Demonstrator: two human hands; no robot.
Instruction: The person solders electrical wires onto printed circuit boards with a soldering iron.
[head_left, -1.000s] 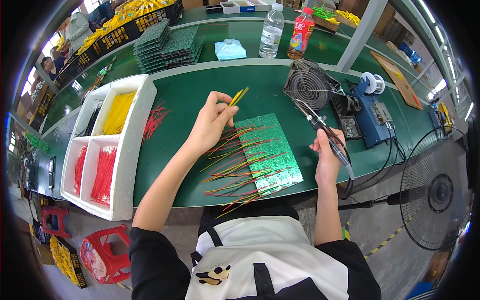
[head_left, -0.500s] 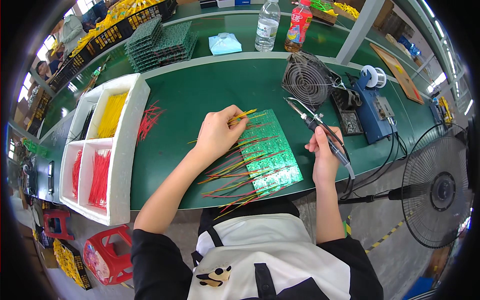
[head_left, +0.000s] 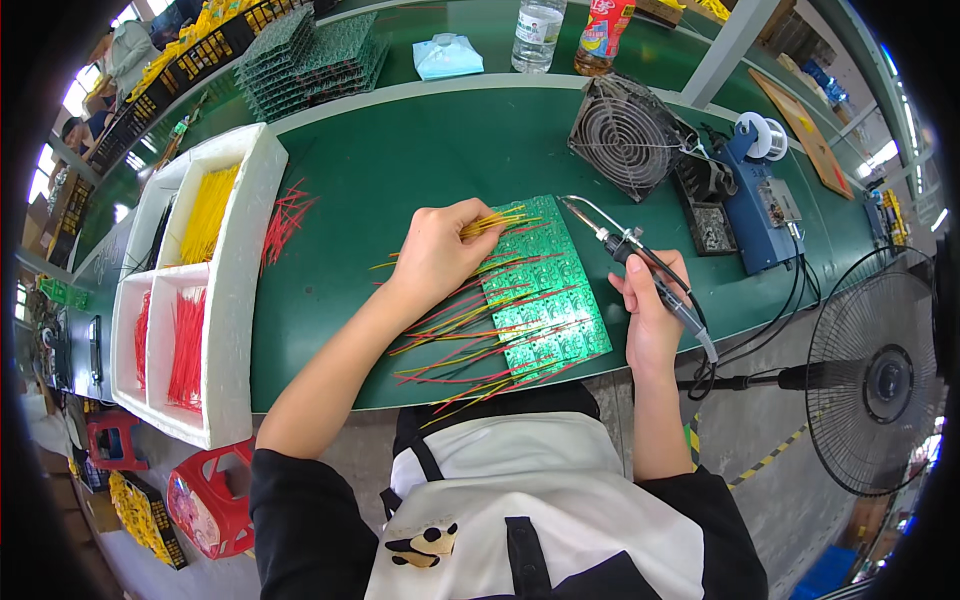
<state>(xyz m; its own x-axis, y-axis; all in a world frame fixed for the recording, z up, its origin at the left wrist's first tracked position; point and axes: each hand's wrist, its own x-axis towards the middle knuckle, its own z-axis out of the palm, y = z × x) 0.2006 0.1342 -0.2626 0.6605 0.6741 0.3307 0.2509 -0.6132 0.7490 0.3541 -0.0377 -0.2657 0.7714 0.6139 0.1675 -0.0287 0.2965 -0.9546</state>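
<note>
A green circuit board panel (head_left: 555, 290) lies on the green bench, with red and yellow wires (head_left: 455, 322) running leftward off it in several rows. Over its far left corner, my left hand (head_left: 445, 245) pinches a small bundle of yellow wires (head_left: 495, 222). My right hand (head_left: 652, 310) is wrapped round a soldering iron (head_left: 640, 255) with a grey handle and a metal guide tube by its tip. That tip points at the panel's far right corner; whether it touches the board I cannot tell.
At left stands a white foam box (head_left: 235, 300) of yellow, red and black wires, with loose red wires (head_left: 287, 225) beside it. Behind the iron are a small fan (head_left: 622, 140), a blue soldering station (head_left: 755, 215) and a solder spool (head_left: 762, 137). A large fan (head_left: 875, 370) stands right.
The whole view has shifted slightly. The soldering iron's tip has come closer to the board's far edge. My left hand still pinches the yellow wires, which now show more fanned out.
</note>
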